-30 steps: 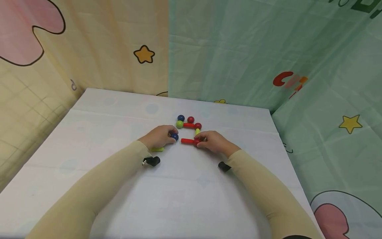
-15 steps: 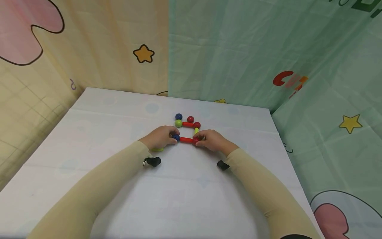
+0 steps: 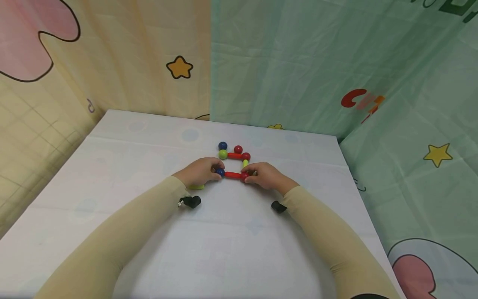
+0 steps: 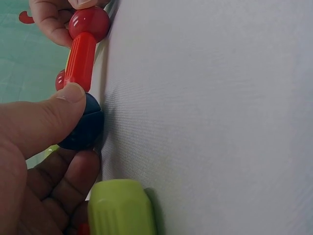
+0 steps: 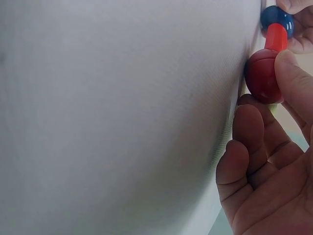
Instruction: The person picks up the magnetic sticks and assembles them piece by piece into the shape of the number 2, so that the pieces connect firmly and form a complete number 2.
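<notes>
My left hand (image 3: pixel 199 171) pinches a dark blue ball (image 4: pixel 80 133) between thumb and fingers. That ball touches the left end of a ribbed red rod (image 3: pixel 233 175). At the rod's other end, my right hand (image 3: pixel 269 176) holds a red ball (image 5: pixel 261 76) by thumb and fingertips. From there a short yellow-green rod (image 3: pixel 245 163), partly hidden by the right fingers, leads back to another red ball (image 3: pixel 246 156). A second red rod (image 3: pixel 234 155) joins it to a green ball (image 3: pixel 223 154), and a second blue ball (image 3: pixel 223 145) sits against the green one.
A separate red ball (image 3: pixel 238 149) lies just behind the back rod. Beside the left hand, another yellow-green rod (image 4: pixel 120 208) lies on the white-covered table (image 3: pixel 224 241). Printed curtains (image 3: pixel 284 66) stand behind the table and along its sides.
The left hand has brought its blue ball right, against the red rod's free end, closing the gap between them. The joined pieces have shifted slightly left. Over the last half second, little has moved.
</notes>
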The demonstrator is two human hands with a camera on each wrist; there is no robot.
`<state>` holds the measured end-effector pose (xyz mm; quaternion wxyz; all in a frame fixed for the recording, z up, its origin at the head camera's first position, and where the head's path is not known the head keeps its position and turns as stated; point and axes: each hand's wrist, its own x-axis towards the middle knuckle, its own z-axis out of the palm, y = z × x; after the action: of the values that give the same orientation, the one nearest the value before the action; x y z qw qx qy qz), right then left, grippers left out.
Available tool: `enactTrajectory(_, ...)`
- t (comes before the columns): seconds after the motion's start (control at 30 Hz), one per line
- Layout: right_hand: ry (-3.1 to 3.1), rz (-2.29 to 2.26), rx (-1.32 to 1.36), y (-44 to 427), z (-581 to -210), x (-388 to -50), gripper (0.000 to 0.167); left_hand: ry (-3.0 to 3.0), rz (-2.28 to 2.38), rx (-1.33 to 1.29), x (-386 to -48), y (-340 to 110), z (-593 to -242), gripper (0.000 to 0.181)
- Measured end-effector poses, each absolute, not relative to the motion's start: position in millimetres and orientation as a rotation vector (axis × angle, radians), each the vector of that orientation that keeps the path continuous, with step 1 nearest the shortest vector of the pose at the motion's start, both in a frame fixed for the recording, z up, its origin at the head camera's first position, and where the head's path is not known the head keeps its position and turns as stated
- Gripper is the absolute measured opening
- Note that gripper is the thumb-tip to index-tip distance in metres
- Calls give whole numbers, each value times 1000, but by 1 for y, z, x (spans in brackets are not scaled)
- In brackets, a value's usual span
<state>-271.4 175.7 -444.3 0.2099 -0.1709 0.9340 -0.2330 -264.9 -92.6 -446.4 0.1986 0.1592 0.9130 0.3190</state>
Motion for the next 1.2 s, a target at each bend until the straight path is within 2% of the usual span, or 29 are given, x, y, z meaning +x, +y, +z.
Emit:
enactTrajectory(0.43, 2595, -642, -476, 175, -444, -271, 43, 2559, 893, 480, -266, -104, -446, 46)
enactTrajectory(0.7, 2598, -661, -460, 176, -445, -270, 42, 2523, 958, 370, -266, -129, -437, 41)
enactTrajectory(1.0, 2602, -661, -464, 176, -444, -270, 41, 2602, 759, 486, -270, -162, -437, 36)
enactTrajectory(1.2, 2599, -661, -467, 176, -444, -270, 41, 2570, 735, 471, -267, -172, -440, 35)
